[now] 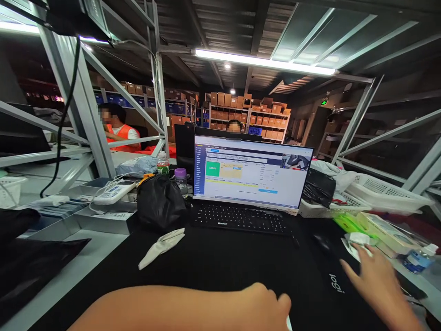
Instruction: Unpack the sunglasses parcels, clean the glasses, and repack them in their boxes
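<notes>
My left hand (pixel 263 301) is at the bottom centre, its fingers curled closed. A thin white sliver (pixel 289 323) shows at its lower edge; what it belongs to is hidden. Over on the right, my right hand (pixel 374 276) reaches forward, thumb and fingers apart. Its fingertips are at a crumpled white item (pixel 359 239); whether they touch it I cannot tell. A black mouse (pixel 323 242) lies left of that hand, on a black desk mat (pixel 220 262). Farther off are a black keyboard (pixel 241 219) and a lit monitor (pixel 251 177).
A folded white cloth or glove (pixel 161 248) lies on the mat, near a black bag (pixel 161 202) and a purple-capped bottle (pixel 180 179). At right are a spray bottle (pixel 420 258) and white baskets (pixel 389 193). A person in an orange vest (pixel 120 131) is beyond the metal frame.
</notes>
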Demonstrator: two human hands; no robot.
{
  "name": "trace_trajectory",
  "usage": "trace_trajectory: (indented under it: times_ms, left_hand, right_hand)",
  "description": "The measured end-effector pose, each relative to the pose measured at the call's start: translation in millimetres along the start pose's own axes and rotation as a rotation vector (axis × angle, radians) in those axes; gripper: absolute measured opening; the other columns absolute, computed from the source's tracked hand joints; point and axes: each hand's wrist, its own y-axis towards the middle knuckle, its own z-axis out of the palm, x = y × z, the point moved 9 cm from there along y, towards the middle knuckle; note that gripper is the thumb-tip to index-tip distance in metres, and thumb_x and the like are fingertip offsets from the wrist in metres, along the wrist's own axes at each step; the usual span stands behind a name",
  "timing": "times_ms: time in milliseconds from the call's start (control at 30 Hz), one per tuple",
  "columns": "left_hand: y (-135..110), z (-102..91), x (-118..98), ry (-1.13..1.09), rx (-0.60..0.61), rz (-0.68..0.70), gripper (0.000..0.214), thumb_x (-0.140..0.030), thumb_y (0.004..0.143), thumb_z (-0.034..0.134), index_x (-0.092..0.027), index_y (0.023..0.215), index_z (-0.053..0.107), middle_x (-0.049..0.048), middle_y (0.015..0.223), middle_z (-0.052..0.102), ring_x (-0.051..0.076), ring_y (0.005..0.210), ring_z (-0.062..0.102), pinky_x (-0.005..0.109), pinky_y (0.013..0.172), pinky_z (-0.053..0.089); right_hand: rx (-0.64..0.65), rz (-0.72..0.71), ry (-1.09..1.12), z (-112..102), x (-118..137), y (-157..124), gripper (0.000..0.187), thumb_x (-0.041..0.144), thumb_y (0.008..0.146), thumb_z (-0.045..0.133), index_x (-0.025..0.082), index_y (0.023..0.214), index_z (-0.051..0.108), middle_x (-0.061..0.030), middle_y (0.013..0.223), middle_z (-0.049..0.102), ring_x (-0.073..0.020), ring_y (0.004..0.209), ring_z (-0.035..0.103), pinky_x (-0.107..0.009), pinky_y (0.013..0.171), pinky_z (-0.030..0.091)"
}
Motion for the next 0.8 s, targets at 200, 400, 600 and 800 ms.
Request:
trace_trajectory:
  times_ms: [200, 400, 600, 800]
  left_hand:
    - [8, -12.2, 12, 0.006, -0.004, -0.075, 0.05, -0.046, 0.099, 0.034, -0.044, 0.149, 0.042, 0.0144, 0.109, 0.061, 0.027, 0.063, 0.068, 0.031, 0.045, 0.039]
    - [0, -0.7, 38, -0.179, -0.119, -0.045, 0.057, -0.05, 0.097, 0.043, -0.039, 0.153, 0.039, 0.0149, 0.121, 0.065, 0.032, 0.082, 0.073, 0.036, 0.056, 0.052]
    - [-65, 13.0, 196, -0.3, -0.663, -0.62, 0.052, -0.05, 0.09, 0.063, -0.026, 0.136, 0.06, 0.01, 0.138, 0.06, 0.028, 0.124, 0.061, 0.039, 0.107, 0.049]
    - [-105, 70.2, 280, -0.186, -0.833, -1.03, 0.034, -0.026, 0.098, 0.042, -0.015, 0.122, 0.064, 0.0171, 0.141, 0.055, 0.033, 0.134, 0.051, 0.054, 0.115, 0.041]
  right_hand:
    - [0.147, 0.092, 0.039, 91, 30, 55, 0.061, 0.047, 0.09, 0.047, 0.007, 0.134, 0.059, -0.028, 0.139, 0.05, -0.0432, 0.132, 0.051, -0.055, 0.107, 0.043]
    - [0.176, 0.106, 0.167, 137, 18, 61, 0.066, 0.059, 0.089, 0.042, 0.008, 0.124, 0.065, -0.0237, 0.12, 0.065, -0.0371, 0.113, 0.066, -0.049, 0.096, 0.053]
    - [0.145, 0.067, 0.299, 151, 7, 58, 0.052, 0.046, 0.077, 0.051, 0.013, 0.115, 0.066, -0.0206, 0.119, 0.068, -0.0361, 0.114, 0.067, -0.048, 0.101, 0.052]
    - [0.158, 0.03, 0.38, 151, -1, 52, 0.049, 0.043, 0.078, 0.052, 0.018, 0.118, 0.065, -0.0139, 0.12, 0.071, -0.031, 0.112, 0.07, -0.043, 0.101, 0.054]
